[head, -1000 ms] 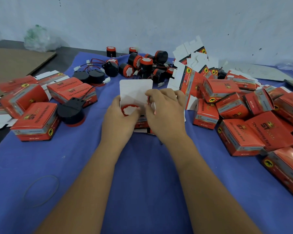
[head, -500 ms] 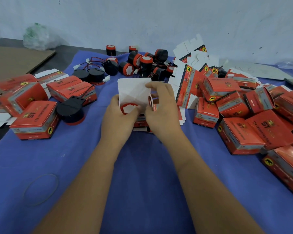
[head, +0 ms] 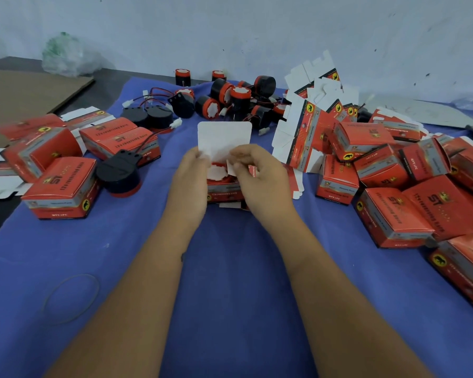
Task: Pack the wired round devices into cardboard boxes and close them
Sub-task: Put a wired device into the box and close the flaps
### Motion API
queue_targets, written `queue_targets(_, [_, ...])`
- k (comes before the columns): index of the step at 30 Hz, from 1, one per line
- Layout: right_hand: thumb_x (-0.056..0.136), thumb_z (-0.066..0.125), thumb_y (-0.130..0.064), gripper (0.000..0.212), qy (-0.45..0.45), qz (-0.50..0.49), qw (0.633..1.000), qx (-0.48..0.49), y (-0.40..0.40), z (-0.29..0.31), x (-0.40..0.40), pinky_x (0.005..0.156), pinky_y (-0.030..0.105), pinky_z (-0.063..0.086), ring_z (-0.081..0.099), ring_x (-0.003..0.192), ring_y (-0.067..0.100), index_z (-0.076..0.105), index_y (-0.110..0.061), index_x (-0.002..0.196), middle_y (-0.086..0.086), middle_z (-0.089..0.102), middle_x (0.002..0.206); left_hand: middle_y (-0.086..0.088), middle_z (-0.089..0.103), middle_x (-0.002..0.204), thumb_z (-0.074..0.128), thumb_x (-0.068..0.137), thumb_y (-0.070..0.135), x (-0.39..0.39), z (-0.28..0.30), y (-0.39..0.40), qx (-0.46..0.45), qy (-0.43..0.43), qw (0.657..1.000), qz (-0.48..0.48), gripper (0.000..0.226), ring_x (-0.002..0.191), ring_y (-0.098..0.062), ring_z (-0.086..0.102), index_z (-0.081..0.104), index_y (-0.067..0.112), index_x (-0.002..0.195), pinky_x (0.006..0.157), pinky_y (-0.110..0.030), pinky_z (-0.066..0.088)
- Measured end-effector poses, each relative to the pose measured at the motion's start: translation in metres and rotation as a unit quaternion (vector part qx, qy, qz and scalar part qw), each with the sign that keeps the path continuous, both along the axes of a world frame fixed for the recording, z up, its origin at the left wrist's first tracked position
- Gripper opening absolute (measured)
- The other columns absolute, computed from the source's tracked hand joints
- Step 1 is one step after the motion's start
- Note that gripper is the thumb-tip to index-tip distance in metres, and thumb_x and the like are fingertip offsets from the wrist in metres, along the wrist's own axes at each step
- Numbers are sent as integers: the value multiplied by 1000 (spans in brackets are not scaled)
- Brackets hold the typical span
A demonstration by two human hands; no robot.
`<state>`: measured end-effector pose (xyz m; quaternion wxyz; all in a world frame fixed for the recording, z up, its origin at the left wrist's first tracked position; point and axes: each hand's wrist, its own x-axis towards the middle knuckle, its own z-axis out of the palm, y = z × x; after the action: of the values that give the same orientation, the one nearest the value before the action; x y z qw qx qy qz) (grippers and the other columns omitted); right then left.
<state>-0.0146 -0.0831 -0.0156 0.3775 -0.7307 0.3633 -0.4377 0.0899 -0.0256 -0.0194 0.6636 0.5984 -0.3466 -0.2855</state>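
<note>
Both hands (head: 224,175) pinch thin, bendy flaps of the box (head: 223,190), device (head: 216,170) probably seated; grip flap edges.

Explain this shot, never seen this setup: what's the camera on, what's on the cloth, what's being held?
There is no robot here. One wide-angle camera sits on a person's head and looks down at two bare hands. The left hand and right hand hold an open red box with a round device inside; the right fingers pinch a small side flap, and the white lid flap stands up. On the blue cloth: closed boxes right and left, flat unfolded boxes at the back, loose wired devices behind, and a rubber band near left.
</note>
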Motion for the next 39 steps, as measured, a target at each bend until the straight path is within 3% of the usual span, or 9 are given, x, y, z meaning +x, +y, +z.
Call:
queue_targets(5, [80,70,-2,69,-60,-62,996,-31,-1,2,0,101,23,39,44,121,12,38,-29,135,-7,43,129,19,65,97,57,93,11,4,-8,-2,3,-94,995,11,28,81,11,60,54,37,104,65,-8,47])
queue_targets(9, [88,53,6,32,-29,25,999,15,-1,4,-8,85,14,46,59,104,9,67,-15,108,-4,66,110,20,64,93,68,87,5,9,-6,1,-45,-125,990,46,31,95,7,61,60,35,86,76,-14,50])
queue_targets(14, [89,50,-7,25,-123,85,977,153,-7,1,-21,95,47,53,63,109,18,75,-4,93,1,69,113,12,74,98,58,90,2,27,0,9,-34,-40,998,-28,31,90,0,69,75,27,84,71,-14,54])
queue_targets(17, [89,65,-20,20,-23,85,994,60,-7,-2,-24,101,40,49,59,113,10,72,-15,107,-6,65,121,5,73,113,48,96,9,37,3,8,-32,15,995,-89,30,102,-4,67,75,21,99,80,-16,54])
queue_targets(20, [88,70,-17,30,40,64,997,-13,-7,-7,-20,105,36,44,53,121,5,68,-16,118,-6,60,129,9,52,141,58,97,10,37,-1,5,33,-151,983,-100,29,122,0,50,63,27,120,89,-9,44])
queue_targets(23, [87,72,-20,37,56,70,996,-28,-10,-7,-22,106,29,42,50,123,1,66,-18,124,-8,57,134,15,39,148,67,92,19,35,-9,9,47,-253,960,-111,45,136,1,35,55,34,132,104,-22,41])
queue_targets(28, [87,72,-22,38,90,58,992,-67,-11,-6,-20,101,16,41,51,118,-1,66,-17,125,-7,59,131,13,41,150,67,92,22,34,-12,8,35,-281,956,-78,44,130,10,30,54,37,131,90,3,34])
queue_targets(32, [92,66,-25,29,103,31,988,-111,-8,-4,-17,90,6,37,55,109,2,68,-17,120,-6,64,120,14,43,148,67,91,23,32,-11,8,15,-241,967,-82,37,133,8,33,56,43,121,86,3,37])
queue_targets(39, [93,62,-26,14,68,22,992,-102,-4,-4,-9,85,30,52,60,95,6,67,-27,106,-12,65,106,5,60,128,68,86,0,34,-3,11,-65,-47,991,-104,29,123,12,48,74,26,97,82,-13,51])
